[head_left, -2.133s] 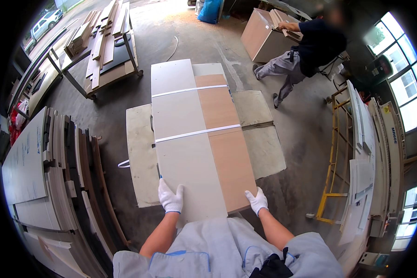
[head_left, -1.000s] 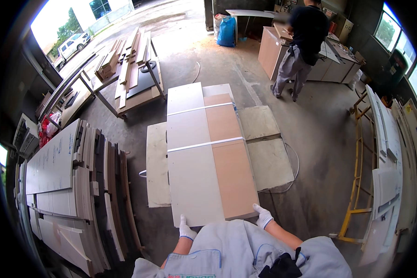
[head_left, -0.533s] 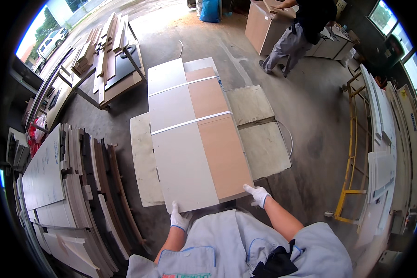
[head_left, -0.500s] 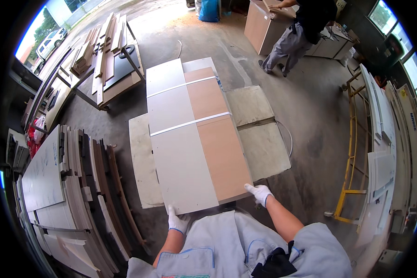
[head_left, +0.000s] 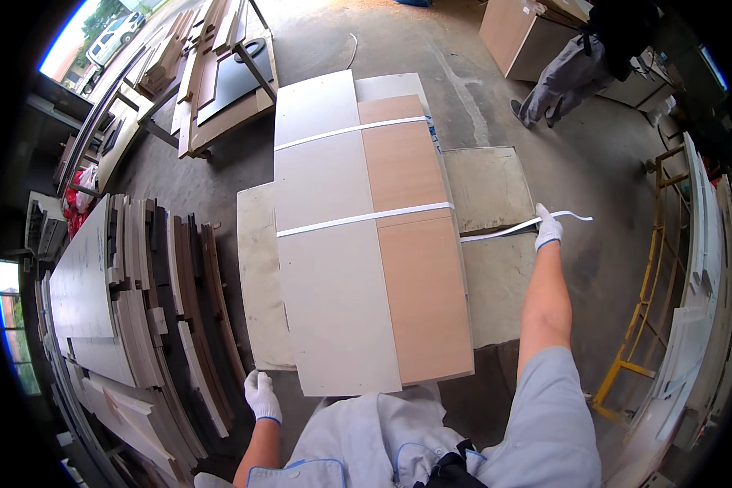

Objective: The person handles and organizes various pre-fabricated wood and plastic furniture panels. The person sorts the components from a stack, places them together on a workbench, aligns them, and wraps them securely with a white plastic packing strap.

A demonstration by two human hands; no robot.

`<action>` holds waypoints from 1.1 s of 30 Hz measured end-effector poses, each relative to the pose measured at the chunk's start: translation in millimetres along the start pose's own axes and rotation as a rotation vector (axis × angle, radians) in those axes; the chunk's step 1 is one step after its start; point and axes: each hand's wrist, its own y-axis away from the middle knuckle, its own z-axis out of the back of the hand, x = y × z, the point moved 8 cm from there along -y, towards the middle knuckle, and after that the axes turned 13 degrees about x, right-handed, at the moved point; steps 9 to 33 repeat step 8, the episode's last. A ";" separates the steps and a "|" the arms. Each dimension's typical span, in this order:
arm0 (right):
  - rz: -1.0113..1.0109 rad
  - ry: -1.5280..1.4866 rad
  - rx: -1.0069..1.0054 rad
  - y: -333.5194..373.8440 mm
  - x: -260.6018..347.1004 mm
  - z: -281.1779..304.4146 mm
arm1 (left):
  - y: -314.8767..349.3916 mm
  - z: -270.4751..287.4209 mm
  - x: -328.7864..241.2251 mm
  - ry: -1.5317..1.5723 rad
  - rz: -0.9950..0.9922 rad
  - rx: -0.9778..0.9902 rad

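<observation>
Strap (head_left: 504,230) runs crosswise from boards (head_left: 366,244), right hand (head_left: 548,228) grip closed on it.

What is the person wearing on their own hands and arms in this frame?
Both the left hand and the right hand wear white fabric gloves with thin blue cuff edging. Forearms are bare; short light grey sleeves cover the upper arms, with blue piping on the clothing.

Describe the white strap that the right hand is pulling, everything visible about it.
The white strap is a thin, flat band, plastic by its look, lying taut across the stacked grey and tan boards near their middle. Past the stack's right edge it runs out above the low slab to the gloved right hand, which grips it near its end; a short wavy tail sticks out beyond the glove. A second, similar strap crosses the boards farther away. The left hand is clear of it.
</observation>
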 end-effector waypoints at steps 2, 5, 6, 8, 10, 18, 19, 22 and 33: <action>0.118 -0.271 0.164 5.0 27.9 -56.2 | 8.1 -18.4 -34.4 0.084 -0.170 0.061; 0.510 -0.117 0.388 175.2 129.5 -175.7 | 51.6 -72.1 -138.5 -0.217 -0.560 0.289; 0.714 0.117 0.461 242.8 158.1 -204.6 | 81.7 -102.7 -197.0 -0.363 -0.875 0.346; 1.384 0.579 0.552 386.0 205.3 -256.3 | 122.7 -129.4 -252.5 -0.490 -1.191 0.388; 1.384 0.579 0.552 386.0 205.3 -256.3 | 122.7 -129.4 -252.5 -0.490 -1.191 0.388; 1.384 0.579 0.552 386.0 205.3 -256.3 | 122.7 -129.4 -252.5 -0.490 -1.191 0.388; 1.384 0.579 0.552 386.0 205.3 -256.3 | 122.7 -129.4 -252.5 -0.490 -1.191 0.388; 1.384 0.579 0.552 386.0 205.3 -256.3 | 122.7 -129.4 -252.5 -0.490 -1.191 0.388; 1.384 0.579 0.552 386.0 205.3 -256.3 | 122.7 -129.4 -252.5 -0.490 -1.191 0.388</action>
